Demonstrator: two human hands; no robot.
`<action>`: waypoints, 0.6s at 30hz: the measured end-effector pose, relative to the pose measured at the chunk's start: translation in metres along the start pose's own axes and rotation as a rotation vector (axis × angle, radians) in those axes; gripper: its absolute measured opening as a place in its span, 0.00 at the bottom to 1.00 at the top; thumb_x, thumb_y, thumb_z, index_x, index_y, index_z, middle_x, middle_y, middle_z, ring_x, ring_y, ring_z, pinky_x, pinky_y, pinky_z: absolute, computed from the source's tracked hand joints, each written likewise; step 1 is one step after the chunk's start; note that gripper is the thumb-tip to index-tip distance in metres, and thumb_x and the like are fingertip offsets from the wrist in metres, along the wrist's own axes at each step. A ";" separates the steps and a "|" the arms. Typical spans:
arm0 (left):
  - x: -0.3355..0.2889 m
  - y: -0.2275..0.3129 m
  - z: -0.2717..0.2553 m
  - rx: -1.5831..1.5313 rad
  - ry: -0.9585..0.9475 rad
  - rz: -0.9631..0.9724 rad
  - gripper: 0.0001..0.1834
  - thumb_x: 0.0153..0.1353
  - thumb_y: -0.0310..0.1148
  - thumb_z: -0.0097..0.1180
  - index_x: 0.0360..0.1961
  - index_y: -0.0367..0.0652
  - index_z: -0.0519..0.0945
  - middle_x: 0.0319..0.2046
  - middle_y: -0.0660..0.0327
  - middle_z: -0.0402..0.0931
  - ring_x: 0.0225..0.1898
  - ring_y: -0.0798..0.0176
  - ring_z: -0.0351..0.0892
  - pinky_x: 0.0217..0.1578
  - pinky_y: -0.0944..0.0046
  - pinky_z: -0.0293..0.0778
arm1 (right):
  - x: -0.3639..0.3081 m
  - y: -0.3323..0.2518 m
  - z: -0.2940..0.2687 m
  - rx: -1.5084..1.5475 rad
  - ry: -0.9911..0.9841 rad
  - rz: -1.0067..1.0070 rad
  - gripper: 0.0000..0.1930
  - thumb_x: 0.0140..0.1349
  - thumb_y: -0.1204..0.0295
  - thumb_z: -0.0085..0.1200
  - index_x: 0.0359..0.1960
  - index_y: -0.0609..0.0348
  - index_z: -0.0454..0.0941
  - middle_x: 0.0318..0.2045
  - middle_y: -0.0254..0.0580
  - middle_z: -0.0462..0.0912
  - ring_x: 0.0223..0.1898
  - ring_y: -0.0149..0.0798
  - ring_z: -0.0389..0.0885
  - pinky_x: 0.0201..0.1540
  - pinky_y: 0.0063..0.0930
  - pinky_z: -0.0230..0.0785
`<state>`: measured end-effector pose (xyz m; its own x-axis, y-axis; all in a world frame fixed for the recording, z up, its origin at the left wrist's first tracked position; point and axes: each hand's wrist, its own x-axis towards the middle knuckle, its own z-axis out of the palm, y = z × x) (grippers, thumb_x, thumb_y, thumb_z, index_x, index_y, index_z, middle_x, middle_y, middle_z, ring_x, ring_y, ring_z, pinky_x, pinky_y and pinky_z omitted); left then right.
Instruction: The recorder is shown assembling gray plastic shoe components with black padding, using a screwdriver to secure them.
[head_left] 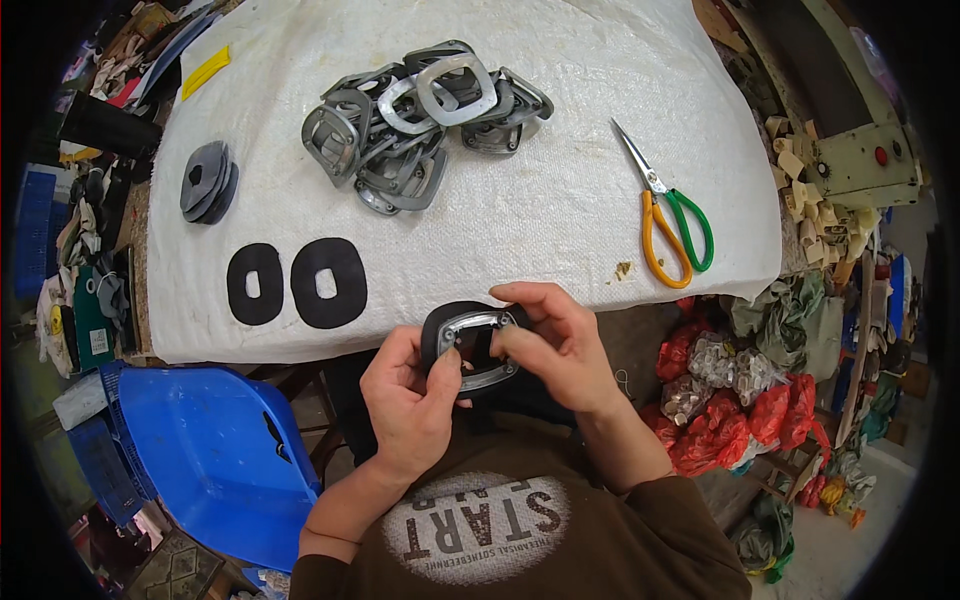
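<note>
Two hands (560,352) hold a black-rimmed silvery frame (491,378).

1. The table (540,220) has a white woven cover (620,50).
2. Pale floor (885,490) shows at lower right.
3. A greenish box (850,175) with a red button (881,155) stands beyond the right edge.
4. A blue crate (35,225) stands far left.

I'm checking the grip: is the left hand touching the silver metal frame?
Touching. In the head view, the left hand has its thumb laid on the left side of the metal frame.
</note>
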<state>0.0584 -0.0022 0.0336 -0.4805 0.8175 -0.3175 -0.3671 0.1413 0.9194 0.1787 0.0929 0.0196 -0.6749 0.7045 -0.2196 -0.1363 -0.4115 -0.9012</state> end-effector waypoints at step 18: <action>-0.006 -0.015 0.005 0.160 -0.019 0.160 0.05 0.59 0.24 0.50 0.33 0.33 0.70 0.23 0.66 0.70 0.21 0.79 0.67 0.20 0.78 0.65 | -0.001 -0.005 -0.001 -0.396 0.035 -0.074 0.09 0.56 0.78 0.52 0.39 0.64 0.70 0.27 0.36 0.75 0.24 0.22 0.71 0.25 0.14 0.63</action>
<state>0.0711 -0.0066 0.0226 -0.5069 0.8467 -0.1621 -0.1556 0.0950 0.9832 0.1809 0.0944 0.0246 -0.6478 0.7459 -0.1549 0.1109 -0.1089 -0.9879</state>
